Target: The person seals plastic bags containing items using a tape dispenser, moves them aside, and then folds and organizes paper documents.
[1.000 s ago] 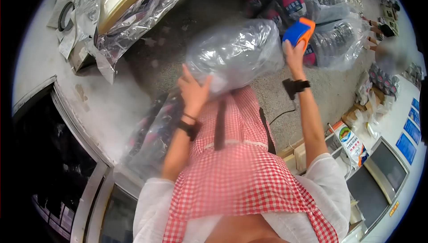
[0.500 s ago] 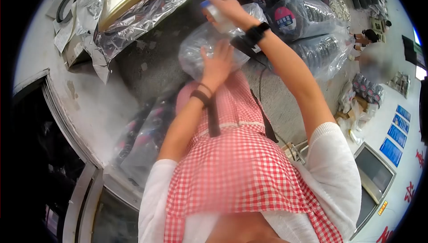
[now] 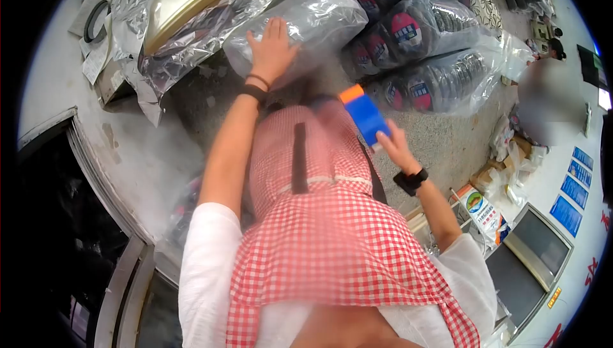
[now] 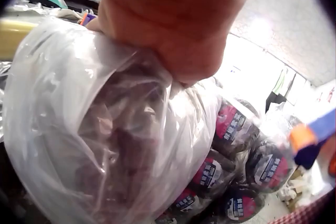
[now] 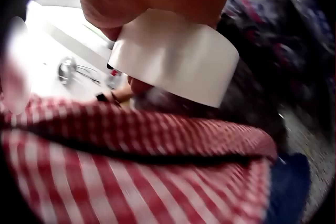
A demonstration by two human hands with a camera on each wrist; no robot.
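A clear plastic bag point(image 3: 325, 19), bulging with its contents, lies in front of the apron at the top of the head view. My left hand point(image 3: 272, 54) rests on its near side, fingers spread and straight. In the left wrist view the bag point(image 4: 115, 129) fills much of the picture, and dark contents show through the film. My right hand point(image 3: 399, 149) grips a blue and orange tape dispenser point(image 3: 367, 118) to the right of the bag and apart from it. A wide white tape roll point(image 5: 178, 58) shows below the right hand in the right wrist view.
Several bagged bundles with pink labels point(image 3: 418, 92) are stacked at the back right. A table edge draped in silver film point(image 3: 191, 60) stands at the upper left. Further right are a monitor point(image 3: 543, 239) and a blurred person point(image 3: 549, 102).
The right hand swung over the bag with the tape dispenser, then drew back right and toward the body. The bag has shifted away and left, with the left hand on it.
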